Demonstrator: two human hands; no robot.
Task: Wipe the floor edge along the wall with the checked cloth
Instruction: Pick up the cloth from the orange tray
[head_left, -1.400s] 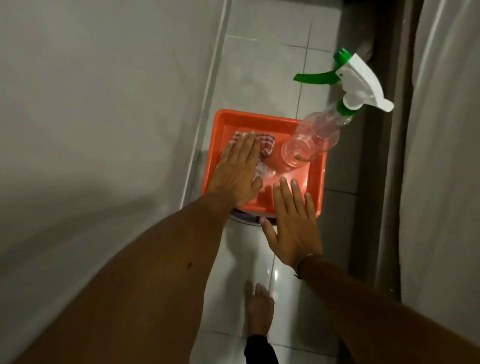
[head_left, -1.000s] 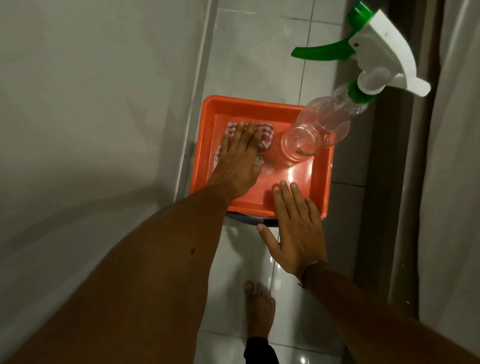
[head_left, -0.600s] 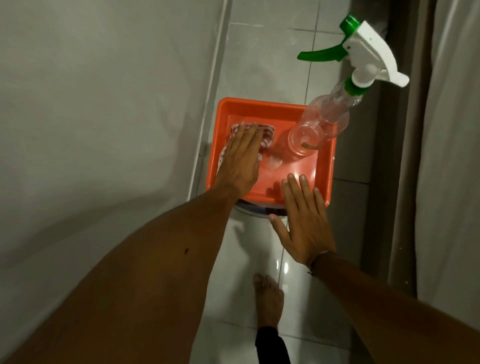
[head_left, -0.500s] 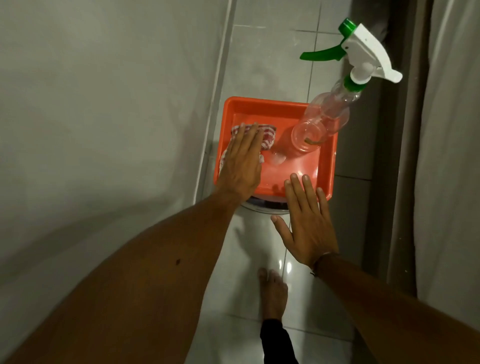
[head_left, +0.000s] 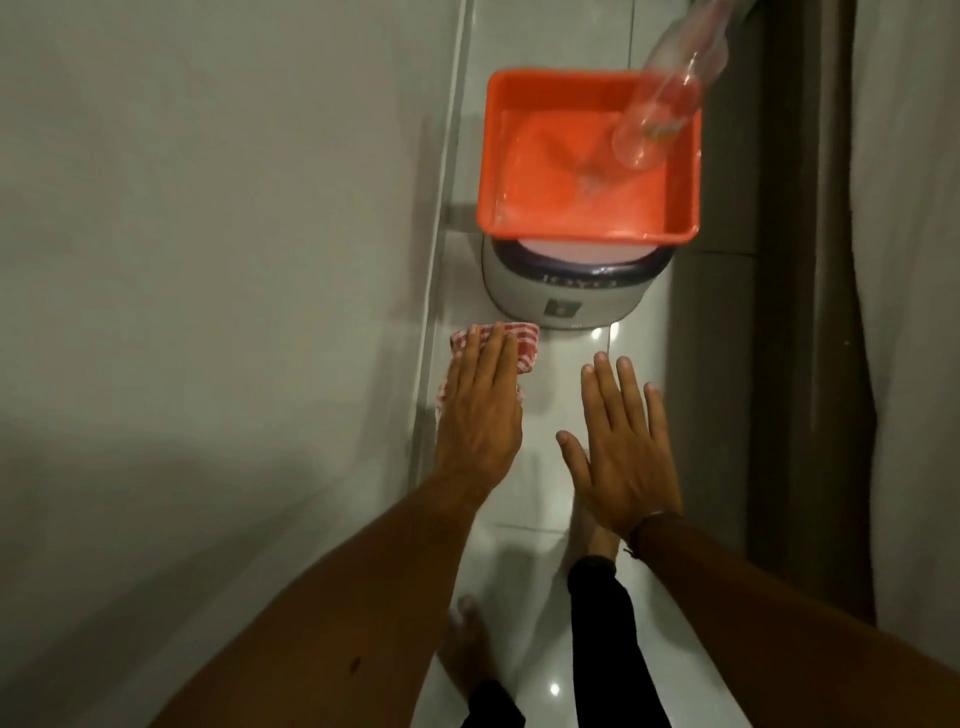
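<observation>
The red-and-white checked cloth (head_left: 522, 345) lies under my left hand (head_left: 480, 410), which presses flat on it with fingers together. Cloth and hand sit close to the floor edge (head_left: 425, 395) where the grey wall meets the white tiles. Most of the cloth is hidden by the palm; its far end and left fringe show. My right hand (head_left: 621, 447) hovers to the right over the tiles, fingers spread, holding nothing.
An orange tray (head_left: 589, 85) rests on a white-and-dark bin (head_left: 563, 288) just ahead, with a clear spray bottle (head_left: 670, 111) standing in its right corner. A dark frame and curtain (head_left: 883, 312) run along the right. My bare feet (head_left: 465, 649) stand on the glossy tiles below.
My left hand has taken the checked cloth out of the orange tray and brought it down to the floor by the wall. The right hand came off the tray's rim and lowered too.
</observation>
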